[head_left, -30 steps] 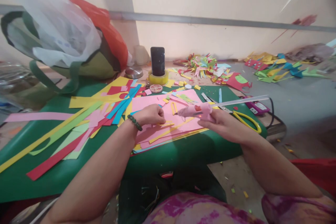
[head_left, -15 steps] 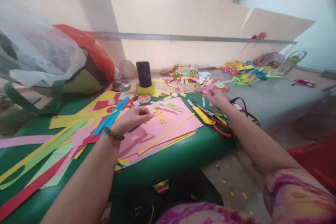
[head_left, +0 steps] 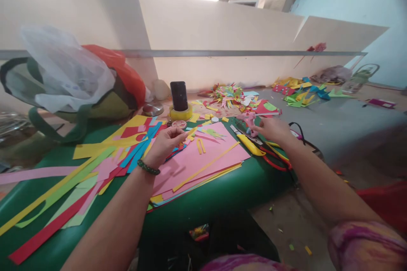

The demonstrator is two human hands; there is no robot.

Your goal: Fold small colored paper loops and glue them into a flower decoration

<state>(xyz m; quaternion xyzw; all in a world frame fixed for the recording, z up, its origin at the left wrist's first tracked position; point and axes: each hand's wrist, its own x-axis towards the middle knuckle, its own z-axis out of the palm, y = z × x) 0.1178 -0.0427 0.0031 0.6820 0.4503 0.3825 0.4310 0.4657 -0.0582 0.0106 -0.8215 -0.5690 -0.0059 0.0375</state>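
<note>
The glue gun [head_left: 249,123] is pink. The paper sheet [head_left: 216,148] is plain pink; the long paper strip [head_left: 206,166] is yellow. The beaded bracelet [head_left: 148,167] is dark green, the table cover [head_left: 229,192] solid green. The utility knife [head_left: 249,145] shows yellow, the scissors [head_left: 272,166] red handles. Magenta swirls through the orange-tan sleeve [head_left: 365,241].

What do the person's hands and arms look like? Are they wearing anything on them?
Both hands are bare, with no gloves. The left hand has a dark green, beaded-looking bracelet around its wrist; no bracelet shows on the right hand. The right sleeve is short, with blotchy purple-pink and orange-yellow patches. The left sleeve is out of view.
</note>
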